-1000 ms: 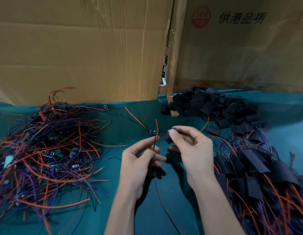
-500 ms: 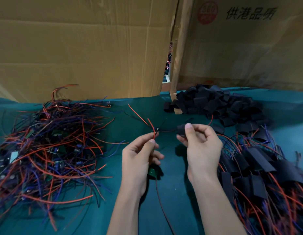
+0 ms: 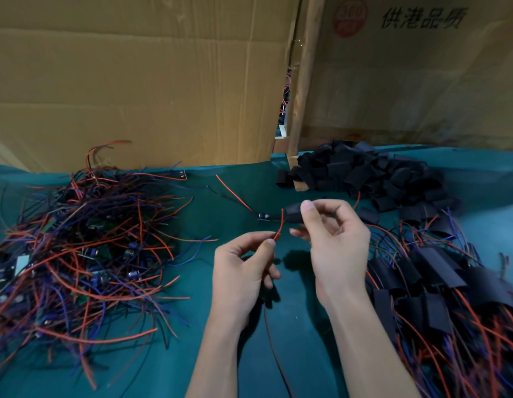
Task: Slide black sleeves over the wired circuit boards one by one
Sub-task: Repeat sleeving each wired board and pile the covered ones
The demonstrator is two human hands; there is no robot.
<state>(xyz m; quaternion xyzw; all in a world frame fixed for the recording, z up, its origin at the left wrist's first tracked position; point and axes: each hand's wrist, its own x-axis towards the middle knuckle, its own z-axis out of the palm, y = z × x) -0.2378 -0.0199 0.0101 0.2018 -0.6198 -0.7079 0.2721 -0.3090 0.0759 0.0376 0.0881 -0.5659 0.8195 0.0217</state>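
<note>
Sleeve [image 3: 294, 214] is pinched by right hand [image 3: 335, 248] above the cloth [image 3: 292, 354] | red wire [image 3: 279, 228] is pinched by left hand [image 3: 243, 268] | wire tip should be aimed straight into sleeve mouth, then pulled through.

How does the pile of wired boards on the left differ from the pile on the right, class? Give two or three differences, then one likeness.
1. The left pile shows bare green boards; the right pile has black sleeves over its boards.
2. The left pile looks mostly red and blue wire; the right pile looks mostly black.
3. The left pile lies away from both hands; the right pile lies beside the right hand.

Both rest on the green cloth.
</note>
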